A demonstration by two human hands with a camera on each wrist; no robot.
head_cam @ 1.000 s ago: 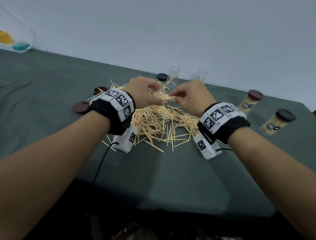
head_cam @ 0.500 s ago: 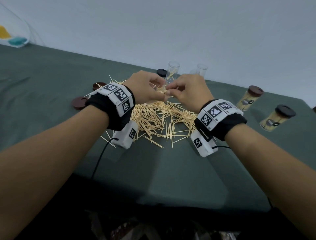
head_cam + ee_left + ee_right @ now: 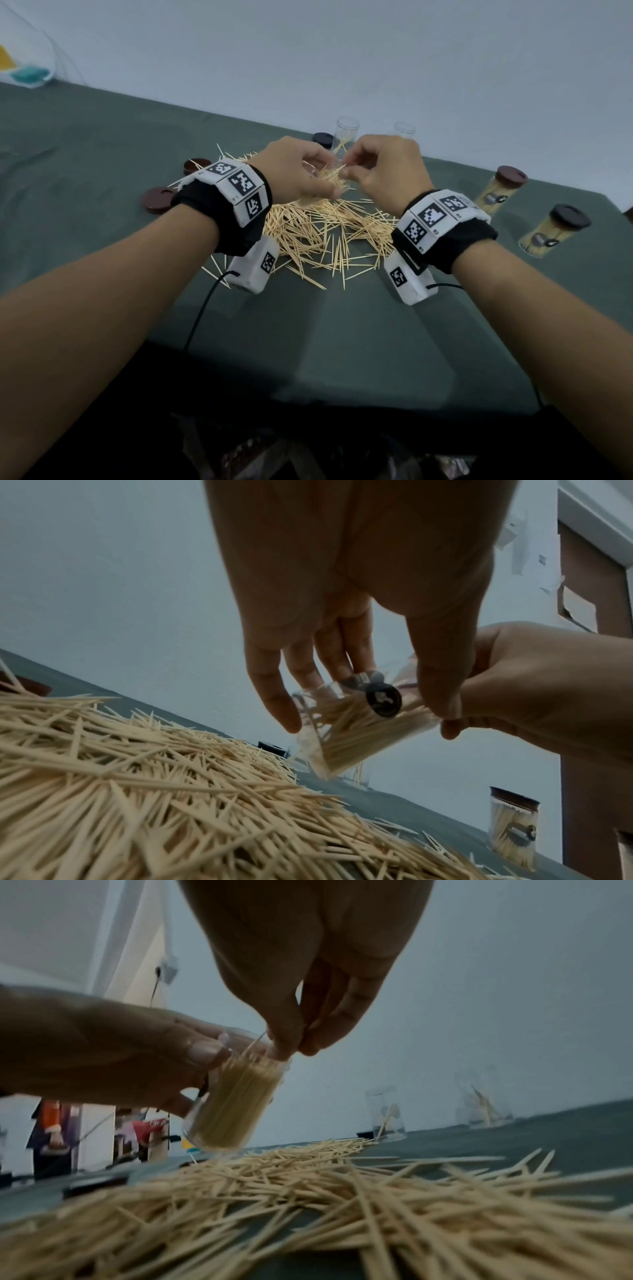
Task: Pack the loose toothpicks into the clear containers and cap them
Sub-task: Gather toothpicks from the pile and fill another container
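We've got the clear container [image 3: 232, 1104] tilted above the heap, nearly full of toothpicks standing side by side, and it looks like a light, thin-walled plastic tube, smooth enough to slip, so we judge the best hold is round its middle, firm but not squeezing. That is just where our left hand [image 3: 298, 171] has it, fingers and thumb curled round the wall with the mouth turned toward the right. Our right hand [image 3: 387, 168] sits at that mouth with thumb and fingertips [image 3: 291, 1039] pinched together on a toothpick or a few; the exact count is too fine to tell. These sticks are stiff, featherweight and pointed, so we'd take them near mid-length, lined up with the ones already packed, and slide them in gently; forced crosswise, we'd expect them to jam or snap. Below lies the loose pile of toothpicks [image 3: 325, 229], spread over the green tabletop [image 3: 102, 144]. Farther back stand two open clear containers [image 3: 346, 132] holding only a stray stick or two, with loose dark caps [image 3: 157, 200] to the left, and two capped, filled containers [image 3: 503, 188] off to the right.
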